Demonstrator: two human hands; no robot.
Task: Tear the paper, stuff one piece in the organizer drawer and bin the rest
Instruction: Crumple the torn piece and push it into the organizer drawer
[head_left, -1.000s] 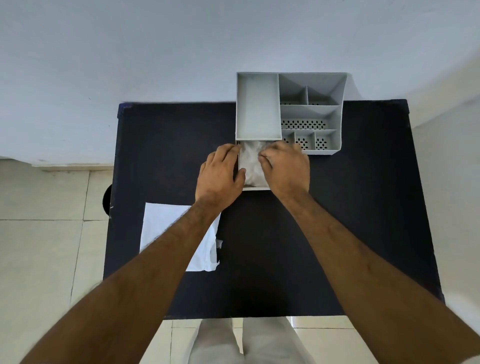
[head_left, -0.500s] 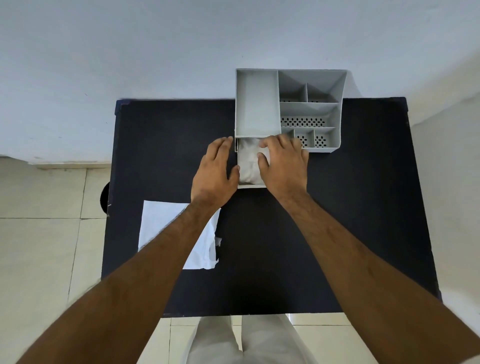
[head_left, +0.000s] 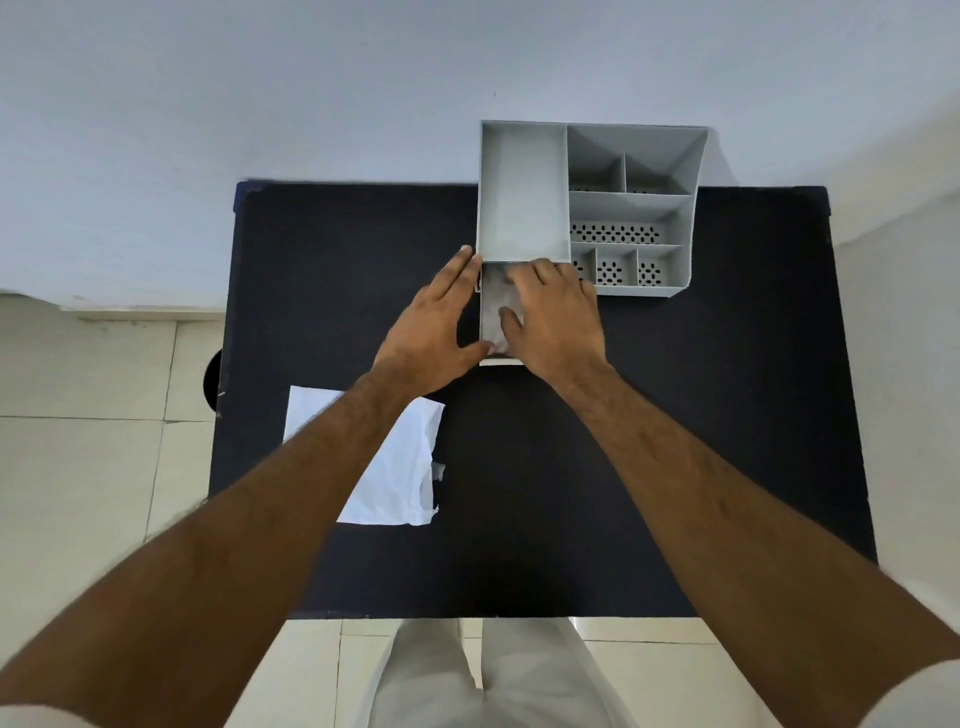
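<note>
Pressing into the small grey plastic drawer (head_left: 487, 332) pulled out from the front of the organizer, a crumpled wad of white paper (head_left: 500, 304) now sits lower and more tucked in than a second ago, when more of it showed between the hands. The drawer remains open, its near edge sticking out toward the person.

The right hand (head_left: 558, 322) lies flat over the wad, fingers spread and slightly bent, thumb resting on the paper, pushing rather than gripping. The left hand (head_left: 436, 332) has opened out: its fingers are straight and splayed along the drawer's left wall, holding nothing, its thumb at the near corner, seemingly steadying the drawer.

Behind the drawer stands the grey plastic desk organizer (head_left: 592, 208), with one long compartment and several smaller perforated ones, all empty, set at the far edge of the black rectangular tabletop (head_left: 675, 415).

Nearer the person, on the left, the remaining torn sheet of white paper (head_left: 400, 483) lies flat, partly covered by the left forearm.

Judging by this, the stuffing step looks almost finished; closing the drawer and binning the leftover sheet remain. A dark round shape (head_left: 213, 379) beside the table's left edge may be the bin, though too little shows to tell.
</note>
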